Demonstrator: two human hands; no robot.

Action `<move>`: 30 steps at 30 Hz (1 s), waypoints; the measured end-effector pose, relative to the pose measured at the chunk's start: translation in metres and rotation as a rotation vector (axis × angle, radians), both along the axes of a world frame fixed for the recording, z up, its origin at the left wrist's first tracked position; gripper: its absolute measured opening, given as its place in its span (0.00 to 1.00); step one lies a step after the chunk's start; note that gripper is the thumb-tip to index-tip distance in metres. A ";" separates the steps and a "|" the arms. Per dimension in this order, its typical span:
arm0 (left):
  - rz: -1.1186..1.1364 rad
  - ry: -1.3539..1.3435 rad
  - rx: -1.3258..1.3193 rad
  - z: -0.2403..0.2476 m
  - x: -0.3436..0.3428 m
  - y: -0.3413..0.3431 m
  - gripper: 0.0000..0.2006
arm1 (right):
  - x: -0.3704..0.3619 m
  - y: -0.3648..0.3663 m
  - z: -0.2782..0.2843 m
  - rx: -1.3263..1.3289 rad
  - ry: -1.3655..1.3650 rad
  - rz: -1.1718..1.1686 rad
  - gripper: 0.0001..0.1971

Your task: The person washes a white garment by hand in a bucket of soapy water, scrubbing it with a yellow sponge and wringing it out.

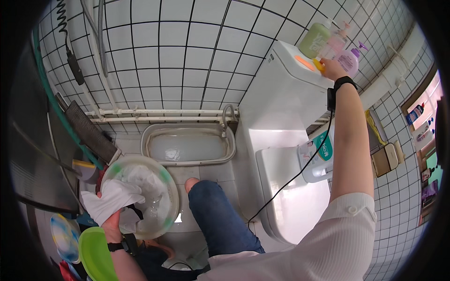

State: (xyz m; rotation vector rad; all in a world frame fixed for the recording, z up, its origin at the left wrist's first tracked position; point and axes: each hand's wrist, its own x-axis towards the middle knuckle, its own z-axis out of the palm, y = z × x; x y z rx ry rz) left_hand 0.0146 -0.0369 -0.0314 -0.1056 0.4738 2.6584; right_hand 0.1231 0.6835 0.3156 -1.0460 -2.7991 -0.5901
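My left hand (111,226) is closed on a wet-looking white cloth (110,199), lifted at the left side of a round pale basin (174,199). More white fabric (152,182) lies in the basin's water. Stretched out to the far right, my right hand (333,69) closes its fingers on a small yellow thing (319,65), whose kind I cannot make out, on top of the white toilet tank (286,70). Right beside it lies a flat orange piece (304,62). Close behind the hand stand a purple pump bottle (348,61), a clear pink pump bottle (333,45) and a green bottle (314,40).
A large clear bottle with a teal label (315,157) rests on the closed toilet lid (286,201). A grey rectangular tub (187,144) of water sits under a tap (224,129). A green basin (93,253) stands at lower left. A black cable (300,173) hangs from my right wrist.
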 end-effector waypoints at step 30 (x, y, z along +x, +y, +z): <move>0.053 0.110 0.144 0.015 -0.002 0.031 0.21 | -0.074 -0.439 -0.196 -1.777 0.466 0.453 0.26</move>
